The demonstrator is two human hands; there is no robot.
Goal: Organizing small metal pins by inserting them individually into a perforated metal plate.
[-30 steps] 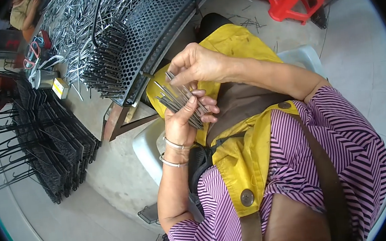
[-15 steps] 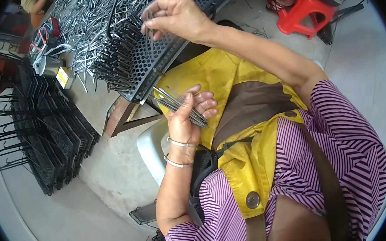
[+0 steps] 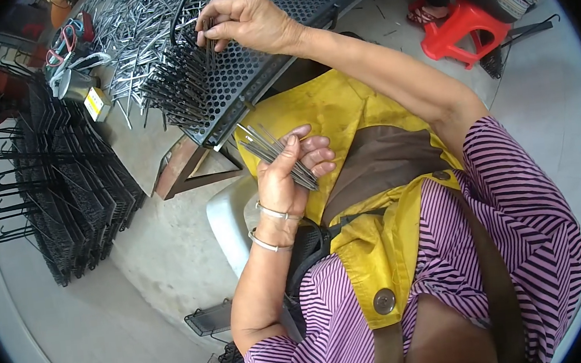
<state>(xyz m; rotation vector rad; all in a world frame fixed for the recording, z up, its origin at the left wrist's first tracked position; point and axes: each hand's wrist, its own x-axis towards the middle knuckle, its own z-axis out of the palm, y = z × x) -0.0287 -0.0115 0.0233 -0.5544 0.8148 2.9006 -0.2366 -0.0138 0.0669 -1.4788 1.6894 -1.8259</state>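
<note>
My left hand, with two bangles at the wrist, is closed around a bundle of thin grey metal rods above the yellow apron on my lap. My right hand pinches a few similar rods over a black perforated rack. The rods in the pinch point down toward the holes, but whether their lower ends are inside I cannot tell. Beside them, many rods stand close together, upright in the rack's left end.
A loose heap of metal rods covers the table's far side. Scissors, a metal cup and a small yellow-and-white box lie at its left. Black hooked racks are stacked on the left. Another person sits near a red stool.
My right hand has moved slightly left, bringing its rods closer to the standing ones. The left hand still holds its bundle, and the whole view has shifted a little.
</note>
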